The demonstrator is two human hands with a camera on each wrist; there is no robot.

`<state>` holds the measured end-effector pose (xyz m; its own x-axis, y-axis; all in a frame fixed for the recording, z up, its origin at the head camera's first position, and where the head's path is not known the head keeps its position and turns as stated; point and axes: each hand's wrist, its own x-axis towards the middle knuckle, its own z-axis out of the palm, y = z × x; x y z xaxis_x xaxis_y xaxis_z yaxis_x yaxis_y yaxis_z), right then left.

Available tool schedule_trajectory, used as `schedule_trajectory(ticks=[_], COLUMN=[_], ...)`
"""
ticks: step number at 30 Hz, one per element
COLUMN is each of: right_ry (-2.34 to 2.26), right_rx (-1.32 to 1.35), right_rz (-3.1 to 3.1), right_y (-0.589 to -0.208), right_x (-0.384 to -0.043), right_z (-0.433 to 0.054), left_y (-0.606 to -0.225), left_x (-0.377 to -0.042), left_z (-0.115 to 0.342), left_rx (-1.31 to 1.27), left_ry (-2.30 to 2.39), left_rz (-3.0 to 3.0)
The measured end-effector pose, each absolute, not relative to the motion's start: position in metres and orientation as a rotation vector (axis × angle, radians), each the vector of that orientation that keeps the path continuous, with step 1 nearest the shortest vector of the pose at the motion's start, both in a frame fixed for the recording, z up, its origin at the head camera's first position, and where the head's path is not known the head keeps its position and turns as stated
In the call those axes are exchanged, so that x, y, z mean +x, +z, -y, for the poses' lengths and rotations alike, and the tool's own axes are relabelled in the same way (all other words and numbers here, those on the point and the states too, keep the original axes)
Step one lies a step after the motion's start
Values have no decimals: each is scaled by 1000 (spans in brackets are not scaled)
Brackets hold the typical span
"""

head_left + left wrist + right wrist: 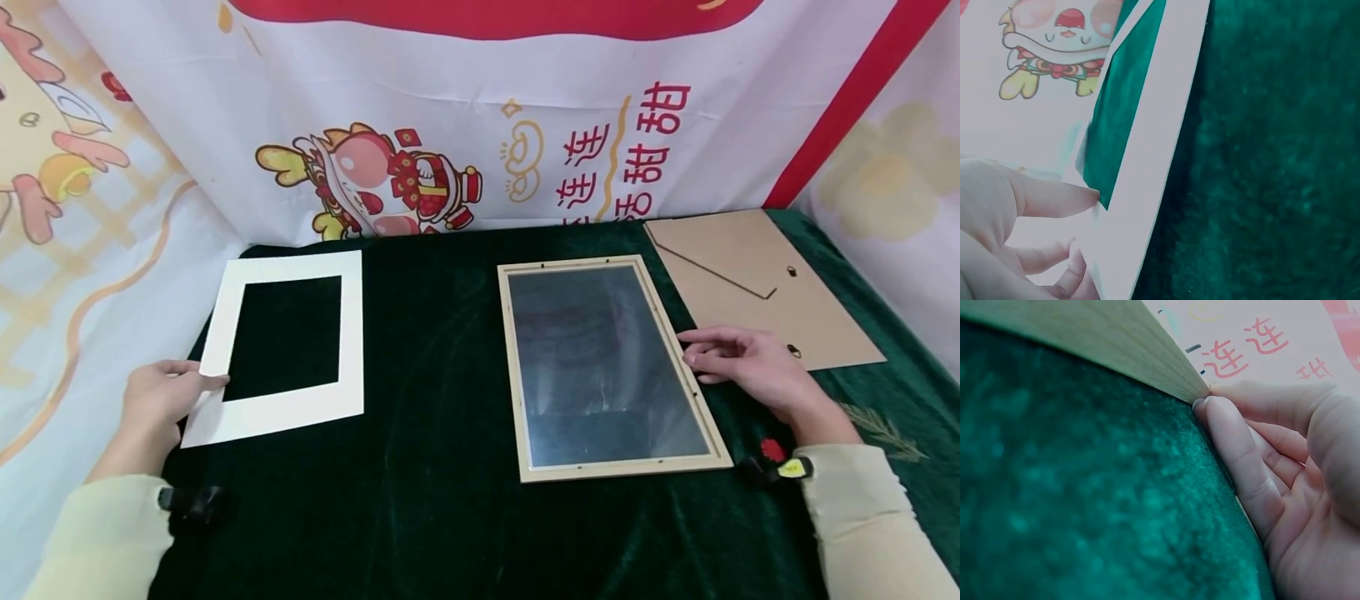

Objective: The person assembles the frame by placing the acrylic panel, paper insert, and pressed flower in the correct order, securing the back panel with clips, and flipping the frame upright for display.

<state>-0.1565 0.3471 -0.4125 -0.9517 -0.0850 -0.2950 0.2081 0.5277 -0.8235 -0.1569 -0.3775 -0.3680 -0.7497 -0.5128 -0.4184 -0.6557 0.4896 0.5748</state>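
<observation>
The white mat (351, 333), probably light, bendable and best held by its border, is pinched there by the left hand (159, 396) near the green cloth (435, 500)'s left edge; the right hand (753, 367), fingers bent, touches the wooden frame (622, 468) toward the right edge, its grip unclear.

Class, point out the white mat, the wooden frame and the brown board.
White mat (352, 333): head view, on its right-hand border.
Wooden frame (626, 467): head view, on its near rail.
Brown board (757, 258): head view, on its bare face.
</observation>
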Motion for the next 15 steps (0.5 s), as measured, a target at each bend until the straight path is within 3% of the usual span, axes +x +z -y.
schedule_trajectory(ticks=[8,15], right_ry=[-1378,-1396], right_rx=[120,125], right_rz=[-2468,-2443], right_y=[-412,-412], right_x=[-159,-160], right_z=[-347,-347], left_y=[-365,-361], left_x=[-151,-139], left_z=[373,364], left_rx=[-978,-774], left_ry=[1650,2233], left_rz=[-2356,-1997])
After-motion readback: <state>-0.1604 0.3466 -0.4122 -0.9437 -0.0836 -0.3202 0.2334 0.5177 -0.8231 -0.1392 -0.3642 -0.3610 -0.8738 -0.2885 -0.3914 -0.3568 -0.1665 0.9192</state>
